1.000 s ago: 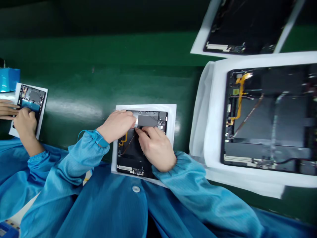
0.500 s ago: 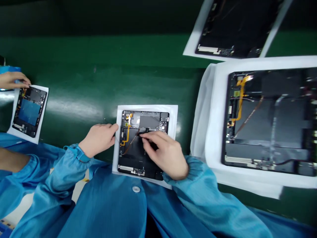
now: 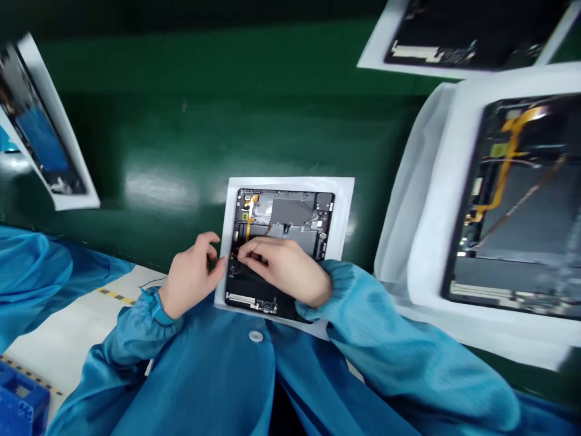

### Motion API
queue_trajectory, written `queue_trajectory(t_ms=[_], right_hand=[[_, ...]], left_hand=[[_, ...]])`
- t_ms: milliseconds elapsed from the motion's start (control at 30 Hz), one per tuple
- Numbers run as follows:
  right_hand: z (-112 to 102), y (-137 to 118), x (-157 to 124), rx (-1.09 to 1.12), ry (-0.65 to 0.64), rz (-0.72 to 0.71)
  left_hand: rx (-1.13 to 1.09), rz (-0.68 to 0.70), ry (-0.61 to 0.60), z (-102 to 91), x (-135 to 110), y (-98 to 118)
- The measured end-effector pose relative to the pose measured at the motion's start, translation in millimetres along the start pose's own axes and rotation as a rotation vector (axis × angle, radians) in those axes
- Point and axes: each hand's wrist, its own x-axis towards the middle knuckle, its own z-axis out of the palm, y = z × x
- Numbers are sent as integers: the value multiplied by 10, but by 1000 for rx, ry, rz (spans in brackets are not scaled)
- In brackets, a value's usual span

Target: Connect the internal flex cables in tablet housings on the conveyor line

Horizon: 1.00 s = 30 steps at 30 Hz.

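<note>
An opened tablet (image 3: pixel 295 212) lies on a white sheet (image 3: pixel 345 188) in front of me, its inner parts facing up. Over its left side, my right hand (image 3: pixel 284 266) is closed in a pinch; whatever is between the fingertips is too small or hidden to make out. This hand covers the middle of the tablet and most of the brown cable (image 3: pixel 267 231). The yellow flex cable (image 3: pixel 249 227) shows above the fingertips. My left hand (image 3: pixel 193 275) is at the sheet's left edge, fingers curved with thumb and index apart, holding nothing visible.
On the right a larger-looking opened tablet (image 3: pixel 535 212) lies on white foam (image 3: pixel 436 242). Another tablet (image 3: pixel 476 36) is behind it. At the far left stands a tilted tablet with a blue panel (image 3: pixel 43 139). A co-worker's blue sleeve (image 3: pixel 31 260) and a blue crate (image 3: pixel 22 393) are at left.
My right hand has moved from the tablet's middle to its left side. My left hand has come off the sheet's upper edge and lowered, its fingers parting. The view has shifted; the co-worker's hand has left it.
</note>
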Motion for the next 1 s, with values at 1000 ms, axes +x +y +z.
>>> queue_trajectory(t_ms=[1000], right_hand=[[-72,-32,197,-187,-122,-49]], left_hand=[[-143,-107,-359,-40,356,83]])
